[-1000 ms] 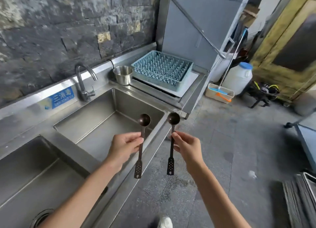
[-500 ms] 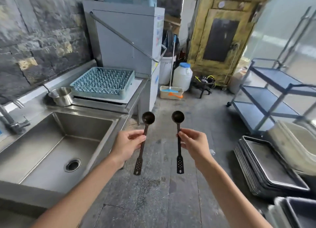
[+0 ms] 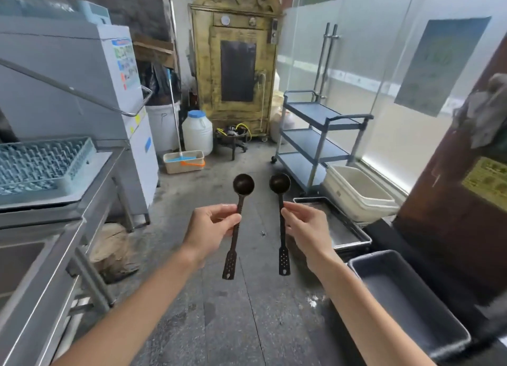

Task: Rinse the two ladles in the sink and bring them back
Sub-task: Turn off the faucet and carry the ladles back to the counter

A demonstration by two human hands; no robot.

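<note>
**Head camera: two ladles held upright over the kitchen floor**

Head view looks down on both bare forearms reaching forward. The left hand pinches the thin stem of a small dark metal ladle between thumb and fingertips, closed firmly on it just under the round bowl. The right hand grips a second dark metal ladle the same way, fingers closed on its stem. Both ladles stand nearly upright, bowls up, their flat perforated handle ends hanging below the hands. They are side by side and apart, not touching, in the air above the grey stone floor.

The stainless steel sink counter lies at the left edge, well away from the ladles. On it rests a pale blue plastic dish rack, beside a grey steel dishwasher hood. Straight ahead stands a tall yellow ornate cabinet, with a white plastic jug with a blue cap to its left and a blue three-tier trolley to its right. Near the right hand lie stacked metal trays, a cream plastic tub and a deep grey pan.
</note>
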